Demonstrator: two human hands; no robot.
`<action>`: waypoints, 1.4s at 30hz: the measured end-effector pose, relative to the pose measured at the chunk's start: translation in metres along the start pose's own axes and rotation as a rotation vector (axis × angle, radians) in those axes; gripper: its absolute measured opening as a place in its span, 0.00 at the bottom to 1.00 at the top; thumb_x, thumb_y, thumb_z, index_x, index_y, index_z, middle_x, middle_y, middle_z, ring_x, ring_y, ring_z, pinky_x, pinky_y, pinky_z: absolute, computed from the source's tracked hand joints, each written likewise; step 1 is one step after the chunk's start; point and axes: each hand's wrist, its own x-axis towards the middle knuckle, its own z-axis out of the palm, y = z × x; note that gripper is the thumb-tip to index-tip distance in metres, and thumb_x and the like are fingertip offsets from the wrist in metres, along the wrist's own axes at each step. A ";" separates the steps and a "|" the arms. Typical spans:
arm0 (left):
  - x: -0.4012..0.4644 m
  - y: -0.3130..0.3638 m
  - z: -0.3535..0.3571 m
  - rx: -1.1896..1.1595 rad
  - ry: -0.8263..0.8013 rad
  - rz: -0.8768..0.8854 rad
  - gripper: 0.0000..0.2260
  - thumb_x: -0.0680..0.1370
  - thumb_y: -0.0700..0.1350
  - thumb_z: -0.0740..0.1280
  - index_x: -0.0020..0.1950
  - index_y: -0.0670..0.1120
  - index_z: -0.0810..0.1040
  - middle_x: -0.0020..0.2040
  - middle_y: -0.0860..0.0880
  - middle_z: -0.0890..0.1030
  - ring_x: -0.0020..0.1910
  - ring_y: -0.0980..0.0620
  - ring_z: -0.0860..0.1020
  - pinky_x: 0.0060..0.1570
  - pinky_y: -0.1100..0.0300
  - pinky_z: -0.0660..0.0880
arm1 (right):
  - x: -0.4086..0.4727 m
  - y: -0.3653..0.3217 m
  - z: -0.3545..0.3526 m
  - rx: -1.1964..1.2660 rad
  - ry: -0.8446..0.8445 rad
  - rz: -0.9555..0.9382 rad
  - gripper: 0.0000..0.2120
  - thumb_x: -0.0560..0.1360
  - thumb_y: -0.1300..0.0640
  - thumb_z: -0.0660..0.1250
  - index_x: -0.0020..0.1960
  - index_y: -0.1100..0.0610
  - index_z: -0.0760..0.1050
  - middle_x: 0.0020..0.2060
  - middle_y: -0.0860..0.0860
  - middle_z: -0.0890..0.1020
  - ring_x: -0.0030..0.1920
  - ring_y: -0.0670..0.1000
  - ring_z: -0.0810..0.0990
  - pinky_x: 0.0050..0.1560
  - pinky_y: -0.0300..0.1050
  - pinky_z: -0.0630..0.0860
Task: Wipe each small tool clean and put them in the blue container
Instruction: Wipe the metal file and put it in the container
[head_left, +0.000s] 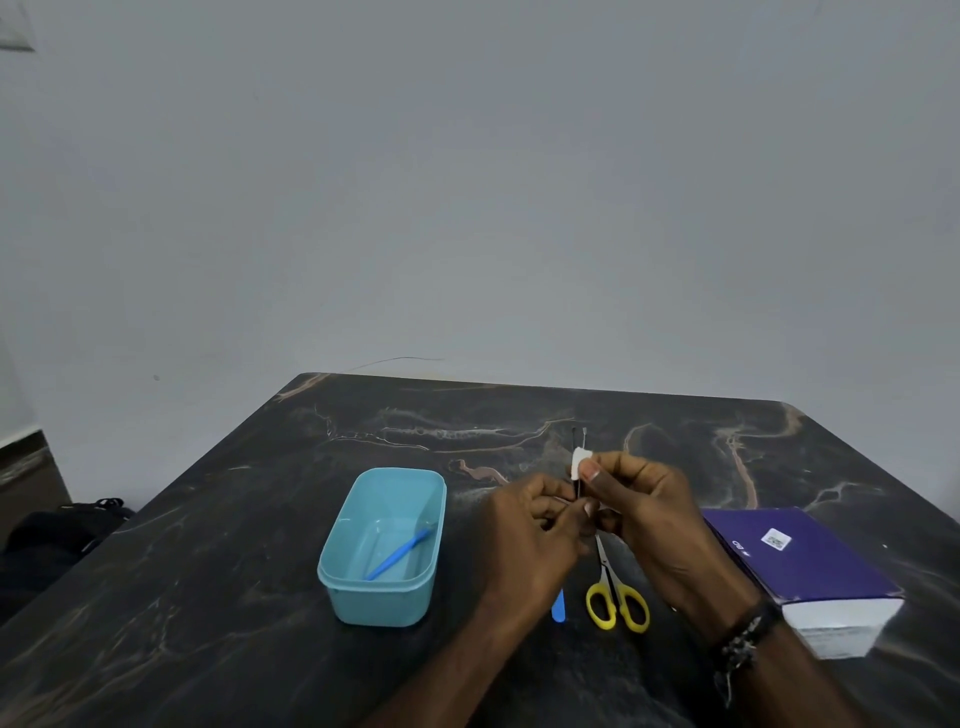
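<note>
Tabletop (218, 545): dark marbled stone-look surface with pale brown veining, rounded far corners, set against a plain grey-white wall (467, 182); a dark bag-like shape (62, 530) lies on the floor at the left, beyond the table edge. Blue container (382, 545): open, rectangular, left of centre, holding one blue plastic tool (399, 553) lying diagonally inside. Left hand (530, 525): fingers curled, pinching the lower end of a thin dark tweezer-like tool (577, 441), which is held upright above the table; exact type too small to tell. Right hand (639, 499): thumb and fingers pinching a small white wipe (579, 464) against that tool's shaft; beaded dark bracelet (740, 644) on the wrist. Yellow-handled scissors (615, 597): flat on the table beneath the hands, blades pointing away; just left of them a blue tool tip (558, 608), mostly hidden by the left forearm. Purple box (800, 561): at the right, white label on top.
</note>
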 end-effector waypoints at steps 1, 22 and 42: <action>0.000 0.000 -0.001 -0.015 -0.013 -0.014 0.02 0.75 0.38 0.72 0.46 0.41 0.81 0.35 0.44 0.84 0.29 0.52 0.82 0.31 0.65 0.77 | 0.000 0.000 -0.001 0.008 -0.005 0.000 0.31 0.53 0.37 0.80 0.44 0.60 0.83 0.38 0.62 0.81 0.37 0.56 0.78 0.43 0.53 0.74; 0.000 0.005 0.000 -0.074 -0.088 -0.088 0.07 0.69 0.36 0.76 0.42 0.42 0.80 0.28 0.50 0.81 0.26 0.56 0.79 0.28 0.67 0.75 | -0.001 -0.009 -0.004 0.014 0.169 -0.053 0.10 0.71 0.57 0.70 0.47 0.64 0.81 0.40 0.60 0.81 0.39 0.53 0.75 0.33 0.45 0.70; -0.002 0.004 0.003 0.013 -0.045 -0.002 0.03 0.74 0.46 0.73 0.41 0.48 0.83 0.32 0.49 0.83 0.25 0.56 0.78 0.28 0.64 0.75 | 0.002 -0.010 -0.009 -0.049 0.384 -0.057 0.05 0.75 0.62 0.68 0.43 0.58 0.82 0.32 0.54 0.80 0.35 0.50 0.76 0.32 0.43 0.70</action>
